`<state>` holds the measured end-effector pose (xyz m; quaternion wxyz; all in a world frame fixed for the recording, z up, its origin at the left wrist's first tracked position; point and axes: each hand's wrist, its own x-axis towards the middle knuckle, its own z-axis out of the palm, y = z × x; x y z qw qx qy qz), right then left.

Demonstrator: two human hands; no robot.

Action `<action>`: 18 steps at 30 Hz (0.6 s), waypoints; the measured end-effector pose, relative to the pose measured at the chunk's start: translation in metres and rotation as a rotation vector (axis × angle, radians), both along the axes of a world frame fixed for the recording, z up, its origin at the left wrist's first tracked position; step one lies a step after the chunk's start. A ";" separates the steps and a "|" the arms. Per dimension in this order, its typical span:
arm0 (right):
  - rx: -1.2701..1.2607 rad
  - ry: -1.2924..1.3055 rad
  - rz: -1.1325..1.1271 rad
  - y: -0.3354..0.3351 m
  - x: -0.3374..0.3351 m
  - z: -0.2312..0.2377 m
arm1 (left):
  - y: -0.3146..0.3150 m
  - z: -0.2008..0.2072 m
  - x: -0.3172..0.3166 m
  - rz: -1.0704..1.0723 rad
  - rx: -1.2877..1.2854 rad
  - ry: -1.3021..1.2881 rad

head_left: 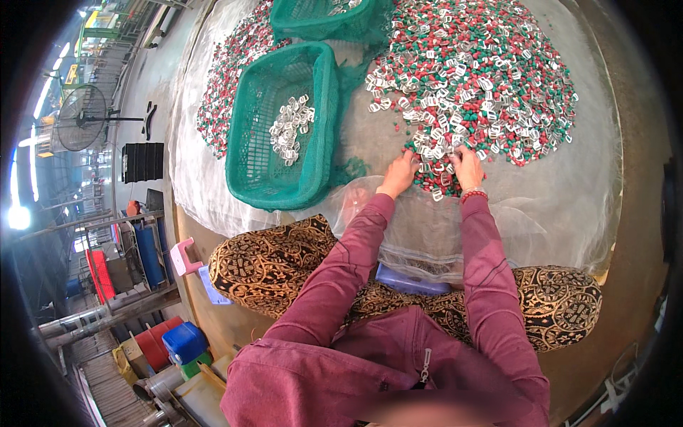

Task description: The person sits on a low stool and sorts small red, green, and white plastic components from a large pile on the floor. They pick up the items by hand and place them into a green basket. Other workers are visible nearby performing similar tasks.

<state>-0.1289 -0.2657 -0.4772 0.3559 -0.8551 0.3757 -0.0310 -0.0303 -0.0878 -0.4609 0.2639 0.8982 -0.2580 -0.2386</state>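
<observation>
A large pile of small silver slotted metal buckles (pixel 486 84) mixed with red and green pellets (pixel 523 146) spreads over a pale mesh sheet (pixel 596 171). At the pile's near edge, my left hand (pixel 400 174) is closed, its fingertips against the left side of a narrow tongue of pieces. My right hand (pixel 468 169) is closed on the other side of that tongue, thumb and fingers among the buckles. What either hand pinches is too small to make out. Left of my hands stands a green plastic basket (pixel 324 153) lined with netting, with a heap of silver buckles (pixel 290 132) inside.
Behind the basket is a second green basket (pixel 313 30) with some buckles. Another mixed pile (pixel 219 92) lies to the far left. Loose sheer mesh (pixel 420 238) bunches before my knees. A pink stool (pixel 185 257) and a standing fan (pixel 84 117) are off to the left.
</observation>
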 end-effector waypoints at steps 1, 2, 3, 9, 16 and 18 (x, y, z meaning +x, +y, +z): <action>-0.006 -0.098 -0.058 -0.004 -0.001 -0.005 | -0.001 0.004 0.006 0.034 -0.105 0.079; 0.074 -0.128 -0.080 -0.009 0.000 -0.009 | -0.003 0.009 0.009 0.066 -0.209 0.158; 0.186 -0.229 -0.055 -0.016 0.002 -0.014 | -0.005 0.013 0.010 0.153 -0.431 0.324; 1.119 -0.369 0.048 -0.016 0.006 0.101 | -0.009 0.076 0.032 0.416 -1.111 1.279; 1.077 -0.503 0.054 -0.010 0.004 0.140 | -0.022 0.132 0.029 0.147 -0.940 1.039; 1.157 -0.553 0.059 -0.007 0.001 0.150 | -0.020 0.145 0.025 0.019 -0.757 0.934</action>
